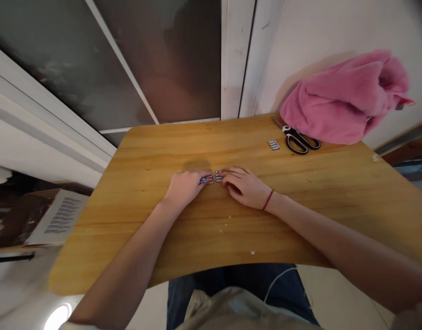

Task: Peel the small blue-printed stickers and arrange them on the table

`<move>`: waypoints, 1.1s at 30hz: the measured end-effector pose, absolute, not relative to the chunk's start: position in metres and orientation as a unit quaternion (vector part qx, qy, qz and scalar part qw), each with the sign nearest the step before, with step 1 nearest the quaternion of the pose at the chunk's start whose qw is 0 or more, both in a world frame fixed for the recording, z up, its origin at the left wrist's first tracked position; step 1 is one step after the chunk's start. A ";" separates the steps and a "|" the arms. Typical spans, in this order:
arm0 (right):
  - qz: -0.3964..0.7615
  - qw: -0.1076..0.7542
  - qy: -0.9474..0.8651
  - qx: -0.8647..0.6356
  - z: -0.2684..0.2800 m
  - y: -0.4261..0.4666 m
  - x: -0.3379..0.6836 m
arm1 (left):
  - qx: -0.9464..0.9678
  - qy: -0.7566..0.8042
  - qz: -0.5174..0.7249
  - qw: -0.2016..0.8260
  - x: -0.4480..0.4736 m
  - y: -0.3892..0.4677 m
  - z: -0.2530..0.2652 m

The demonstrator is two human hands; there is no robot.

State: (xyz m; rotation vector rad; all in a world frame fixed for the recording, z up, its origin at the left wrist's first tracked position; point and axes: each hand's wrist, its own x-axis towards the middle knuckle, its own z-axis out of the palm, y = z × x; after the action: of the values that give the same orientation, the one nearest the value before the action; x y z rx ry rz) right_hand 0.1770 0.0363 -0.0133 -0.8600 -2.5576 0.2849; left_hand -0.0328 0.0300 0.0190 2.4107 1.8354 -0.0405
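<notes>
Two small flat pieces with blue-and-white stripes lie close together near the middle of the wooden table [135, 215], a narrow gap between them. My left hand [185, 187] pinches the left striped piece [210, 180] by its left side, with thumb and fingers partly covering it. At the right striped piece [218, 176], the curled fingertips of my right hand [244, 187] close on its right edge. A red string bracelet [268, 200] circles the right wrist. What is printed on the pieces is too small to read.
Farther back on the right lies another striped piece [274, 145], beside black-handled scissors [296, 140]. A pink plush cloth [348, 101] rests at the back right corner against the wall. Tiny white scraps [252, 252] dot the table's front. An open cardboard box [57, 215] stands left, below table height.
</notes>
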 end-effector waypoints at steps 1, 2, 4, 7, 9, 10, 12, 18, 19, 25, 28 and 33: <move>0.103 0.213 -0.922 -0.306 -0.014 0.036 0.177 | 0.795 0.603 -0.011 0.065 -0.035 0.031 0.020; 0.103 0.216 -0.921 -0.306 -0.014 0.036 0.177 | 0.795 0.602 -0.010 0.074 -0.038 0.033 0.022; 0.098 0.227 -0.915 -0.317 -0.014 0.037 0.177 | 0.794 0.602 -0.007 0.084 -0.043 0.036 0.024; 0.088 0.233 -0.909 -0.333 -0.013 0.037 0.178 | 0.796 0.601 -0.005 0.080 -0.050 0.040 0.026; 0.087 0.222 -0.916 -0.322 -0.014 0.037 0.178 | 0.796 0.602 -0.003 0.069 -0.053 0.042 0.027; 0.088 0.214 -0.921 -0.315 -0.014 0.037 0.178 | 0.794 0.605 -0.002 0.063 -0.053 0.042 0.027; 0.088 0.202 -0.925 -0.310 -0.015 0.037 0.178 | 0.788 0.614 -0.003 0.057 -0.053 0.042 0.027; 0.086 0.170 -0.930 -0.315 -0.017 0.038 0.173 | 0.783 0.617 -0.030 0.070 -0.048 0.038 0.027; 0.085 0.162 -0.931 -0.315 -0.018 0.038 0.172 | 0.783 0.618 -0.037 0.066 -0.047 0.037 0.028; 0.074 0.135 -0.938 -0.310 -0.019 0.037 0.168 | 0.780 0.622 -0.049 0.056 -0.045 0.036 0.031; 0.070 0.130 -0.938 -0.313 -0.018 0.036 0.169 | 0.775 0.628 -0.049 0.049 -0.046 0.035 0.032; 0.072 0.141 -0.939 -0.306 -0.017 0.036 0.169 | 0.773 0.631 -0.059 0.030 -0.045 0.034 0.031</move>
State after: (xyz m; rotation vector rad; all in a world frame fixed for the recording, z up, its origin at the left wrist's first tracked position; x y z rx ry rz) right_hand 0.1691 0.0363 -0.0168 -0.8840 -2.7108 0.2085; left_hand -0.0450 0.0337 0.0311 2.3825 1.9445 -0.1807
